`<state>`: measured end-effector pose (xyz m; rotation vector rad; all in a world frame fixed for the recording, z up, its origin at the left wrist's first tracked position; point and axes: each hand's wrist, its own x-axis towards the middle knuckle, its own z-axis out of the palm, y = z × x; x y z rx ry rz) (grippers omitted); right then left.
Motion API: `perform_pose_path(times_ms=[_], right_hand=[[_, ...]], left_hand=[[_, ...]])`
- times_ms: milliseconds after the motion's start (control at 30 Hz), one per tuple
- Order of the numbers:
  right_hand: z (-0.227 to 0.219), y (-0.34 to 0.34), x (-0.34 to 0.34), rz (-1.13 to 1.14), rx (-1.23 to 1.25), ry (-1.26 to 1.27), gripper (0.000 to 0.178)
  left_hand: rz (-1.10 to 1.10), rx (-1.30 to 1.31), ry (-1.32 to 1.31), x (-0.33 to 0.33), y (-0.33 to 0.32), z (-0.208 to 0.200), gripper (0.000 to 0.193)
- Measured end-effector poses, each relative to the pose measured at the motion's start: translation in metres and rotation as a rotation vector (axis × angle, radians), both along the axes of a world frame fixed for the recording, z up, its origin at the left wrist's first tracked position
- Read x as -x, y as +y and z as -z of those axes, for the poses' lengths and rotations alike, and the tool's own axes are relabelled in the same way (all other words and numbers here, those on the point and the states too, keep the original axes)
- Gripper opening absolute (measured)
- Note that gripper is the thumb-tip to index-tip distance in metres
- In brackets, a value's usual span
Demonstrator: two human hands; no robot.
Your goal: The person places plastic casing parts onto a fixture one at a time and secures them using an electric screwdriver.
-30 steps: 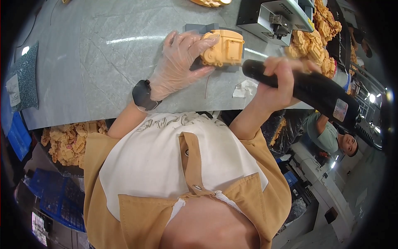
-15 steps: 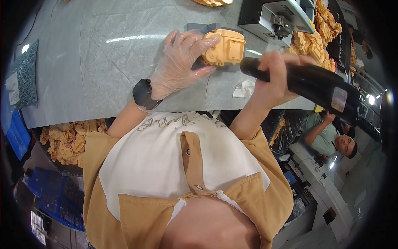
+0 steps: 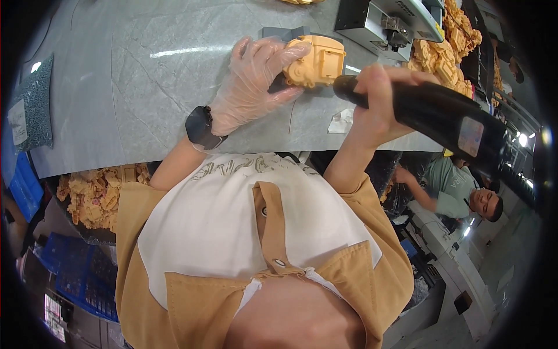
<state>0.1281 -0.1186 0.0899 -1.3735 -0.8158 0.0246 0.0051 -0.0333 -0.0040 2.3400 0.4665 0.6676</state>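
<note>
Head view: film-gloved left grip (image 3: 251, 84) clamps knobbly orange housing (image 3: 322, 63), right grip (image 3: 378, 107) wraps smooth black tool (image 3: 436, 110).

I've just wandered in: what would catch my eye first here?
First, the big black tool in the person's right grip, its tip by a yellow-orange moulded part. The left grip, in a clear glove, holds that part. At upper right lies a heap of similarly coloured parts.

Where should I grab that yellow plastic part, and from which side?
I'd probably grip the yellow plastic part by its left end, from the left: the black tool crowds its lower right corner, while the left hand spans that end between finger and thumb.
</note>
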Motion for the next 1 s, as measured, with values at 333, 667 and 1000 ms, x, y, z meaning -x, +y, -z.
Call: perform_pose_path(times_ms=[333,667,1000], right_hand=[[-0.014,-0.055,-0.032,0.06,-0.485,0.307,0.055],[-0.014,-0.081,-0.041,0.202,-0.435,0.374,0.039],[-0.008,-0.036,-0.024,-0.05,-0.311,0.467,0.012]], left_hand=[[0.047,0.439,0.205,-0.026,0.024,-0.029,0.045],[0.199,2.165,-0.692,0.009,0.048,-0.073,0.038],[-0.116,2.062,-1.053,0.126,0.026,-0.076,0.037]])
